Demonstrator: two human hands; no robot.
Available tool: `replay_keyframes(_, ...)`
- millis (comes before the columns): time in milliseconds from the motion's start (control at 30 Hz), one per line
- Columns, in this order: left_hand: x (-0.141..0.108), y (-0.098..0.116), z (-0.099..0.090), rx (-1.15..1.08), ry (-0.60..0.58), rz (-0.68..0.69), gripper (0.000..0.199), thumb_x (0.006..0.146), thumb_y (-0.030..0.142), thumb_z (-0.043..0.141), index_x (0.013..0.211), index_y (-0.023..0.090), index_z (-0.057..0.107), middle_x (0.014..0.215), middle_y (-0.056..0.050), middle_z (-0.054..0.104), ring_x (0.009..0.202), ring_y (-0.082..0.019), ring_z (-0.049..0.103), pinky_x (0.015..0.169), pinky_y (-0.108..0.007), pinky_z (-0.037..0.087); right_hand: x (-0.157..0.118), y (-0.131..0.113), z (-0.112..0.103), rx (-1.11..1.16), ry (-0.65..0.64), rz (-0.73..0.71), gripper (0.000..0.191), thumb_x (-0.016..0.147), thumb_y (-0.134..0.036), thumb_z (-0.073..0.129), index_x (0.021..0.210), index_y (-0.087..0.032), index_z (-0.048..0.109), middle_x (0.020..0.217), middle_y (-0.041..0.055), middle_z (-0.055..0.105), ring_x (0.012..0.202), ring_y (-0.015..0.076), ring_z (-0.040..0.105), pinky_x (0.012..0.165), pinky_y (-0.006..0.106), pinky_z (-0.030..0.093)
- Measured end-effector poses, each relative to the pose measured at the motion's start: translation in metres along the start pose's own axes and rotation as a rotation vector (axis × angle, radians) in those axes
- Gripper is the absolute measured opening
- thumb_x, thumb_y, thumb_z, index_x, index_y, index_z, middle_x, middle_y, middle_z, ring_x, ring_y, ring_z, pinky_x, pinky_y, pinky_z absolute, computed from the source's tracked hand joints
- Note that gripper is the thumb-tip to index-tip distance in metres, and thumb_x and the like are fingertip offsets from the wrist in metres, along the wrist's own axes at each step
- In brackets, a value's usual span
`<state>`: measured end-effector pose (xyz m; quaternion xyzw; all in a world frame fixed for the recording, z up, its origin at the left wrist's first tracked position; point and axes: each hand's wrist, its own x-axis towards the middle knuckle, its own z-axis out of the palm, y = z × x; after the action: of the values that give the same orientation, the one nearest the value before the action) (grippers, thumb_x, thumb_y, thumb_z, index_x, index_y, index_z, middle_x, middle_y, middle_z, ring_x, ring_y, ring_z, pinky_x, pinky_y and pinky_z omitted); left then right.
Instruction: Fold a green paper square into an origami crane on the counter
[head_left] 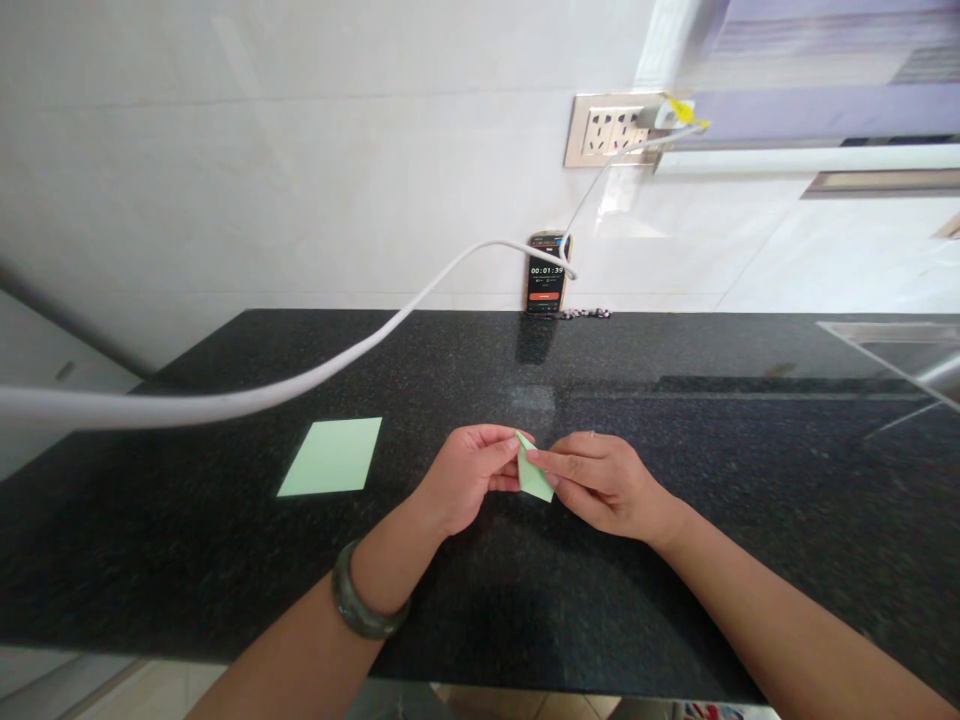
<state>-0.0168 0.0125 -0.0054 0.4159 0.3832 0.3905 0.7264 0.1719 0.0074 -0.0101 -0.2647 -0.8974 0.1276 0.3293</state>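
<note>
A small piece of light green folded paper (534, 482) is held between my two hands above the dark countertop. My left hand (474, 470) pinches its upper left edge between thumb and fingers, and a dark bangle circles that wrist. From the other side my right hand (609, 478) grips the paper, its thumb and index finger pressed against the right edge. Part of the paper is hidden behind the fingers. A flat green paper sheet (331, 458) lies on the counter to the left of my hands.
The black speckled countertop (225, 560) runs back to a white tiled wall. Against it leans a phone (546, 272) showing a timer. A white cable (360, 345) arcs across the view from the wall socket (611, 130). A sink edge (892, 350) shows at right.
</note>
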Motion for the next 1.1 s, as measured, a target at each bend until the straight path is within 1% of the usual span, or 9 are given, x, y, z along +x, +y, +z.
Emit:
replay_keyframes(167, 0.0, 0.001, 0.0, -0.019, -0.019, 0.001, 0.021, 0.071, 0.029, 0.06, 0.082, 0.012, 0.064, 0.07, -0.007, 0.066, 0.062, -0.015, 0.062, 0.061, -0.028, 0.049, 0.0, 0.0, 0.001, 0.007, -0.006, 0.021, 0.042, 0.079, -0.013, 0.045, 0.119, -0.023, 0.051, 0.081, 0.0066, 0.062, 0.067, 0.0146, 0.056, 0.06, 0.028, 0.044)
replay_keyframes(300, 0.0, 0.001, 0.0, 0.003, -0.017, 0.001, 0.02, 0.073, 0.029, 0.059, 0.082, 0.012, 0.063, 0.07, -0.007, 0.066, 0.062, -0.015, 0.062, 0.059, -0.027, 0.049, -0.001, 0.001, 0.003, 0.021, -0.004, 0.028, 0.04, 0.079, -0.014, 0.045, 0.117, -0.023, 0.053, 0.079, 0.0064, 0.062, 0.066, 0.0146, 0.055, 0.059, 0.028, 0.043)
replay_keyframes(400, 0.0, 0.0, 0.0, 0.029, 0.003, 0.012, 0.02, 0.073, 0.03, 0.058, 0.081, 0.012, 0.063, 0.069, -0.007, 0.065, 0.06, -0.015, 0.062, 0.057, -0.026, 0.049, -0.002, -0.001, 0.006, 0.051, 0.039, 0.061, 0.037, 0.079, -0.015, 0.047, 0.114, -0.022, 0.055, 0.076, 0.0052, 0.061, 0.062, 0.0134, 0.054, 0.056, 0.027, 0.042)
replay_keyframes(533, 0.0, 0.0, 0.003, 0.049, -0.005, 0.027, 0.022, 0.074, 0.029, 0.056, 0.084, 0.011, 0.063, 0.067, -0.006, 0.065, 0.06, -0.015, 0.062, 0.059, -0.029, 0.049, 0.0, -0.009, 0.011, 0.115, 0.171, 0.218, 0.031, 0.078, -0.018, 0.051, 0.108, -0.019, 0.057, 0.077, 0.0049, 0.061, 0.063, 0.013, 0.054, 0.059, 0.027, 0.043)
replay_keyframes(667, -0.001, -0.001, 0.006, 0.086, 0.004, 0.042, 0.023, 0.075, 0.029, 0.055, 0.086, 0.011, 0.064, 0.067, -0.006, 0.066, 0.06, -0.016, 0.062, 0.06, -0.029, 0.05, 0.004, -0.014, 0.017, 0.154, 0.277, 0.42, 0.014, 0.077, -0.024, 0.054, 0.086, -0.019, 0.063, 0.07, 0.0028, 0.058, 0.059, 0.012, 0.051, 0.053, 0.025, 0.041)
replay_keyframes(733, -0.001, -0.001, 0.006, 0.108, 0.008, 0.056, 0.024, 0.075, 0.03, 0.055, 0.087, 0.011, 0.064, 0.067, -0.006, 0.066, 0.061, -0.016, 0.062, 0.06, -0.029, 0.05, 0.005, -0.014, 0.02, 0.18, 0.344, 0.477, 0.011, 0.077, -0.025, 0.055, 0.076, -0.018, 0.063, 0.066, 0.002, 0.055, 0.058, 0.0117, 0.049, 0.051, 0.024, 0.039)
replay_keyframes(833, -0.002, 0.0, 0.007, 0.153, 0.021, 0.077, 0.024, 0.075, 0.03, 0.055, 0.089, 0.012, 0.063, 0.07, -0.006, 0.066, 0.063, -0.016, 0.062, 0.063, -0.03, 0.051, 0.006, -0.012, 0.025, 0.236, 0.423, 0.526, 0.011, 0.075, -0.025, 0.058, 0.069, -0.018, 0.063, 0.065, 0.0015, 0.053, 0.06, 0.012, 0.049, 0.052, 0.024, 0.039)
replay_keyframes(967, -0.003, 0.0, 0.009, 0.218, 0.047, 0.103, 0.024, 0.075, 0.029, 0.056, 0.088, 0.011, 0.064, 0.07, -0.005, 0.066, 0.065, -0.015, 0.062, 0.063, -0.029, 0.051, 0.008, -0.013, 0.028, 0.372, 0.451, 0.625, 0.013, 0.073, -0.026, 0.06, 0.065, -0.017, 0.062, 0.065, 0.0013, 0.054, 0.059, 0.0116, 0.049, 0.053, 0.025, 0.039)
replay_keyframes(1100, -0.002, -0.001, 0.01, 0.196, 0.032, 0.125, 0.022, 0.074, 0.028, 0.057, 0.087, 0.011, 0.064, 0.07, -0.005, 0.066, 0.065, -0.015, 0.062, 0.063, -0.029, 0.051, 0.01, -0.014, 0.029, 0.696, 0.427, 0.749, 0.016, 0.074, -0.03, 0.06, 0.066, -0.016, 0.06, 0.057, -0.0016, 0.053, 0.049, 0.0081, 0.045, 0.047, 0.022, 0.037)
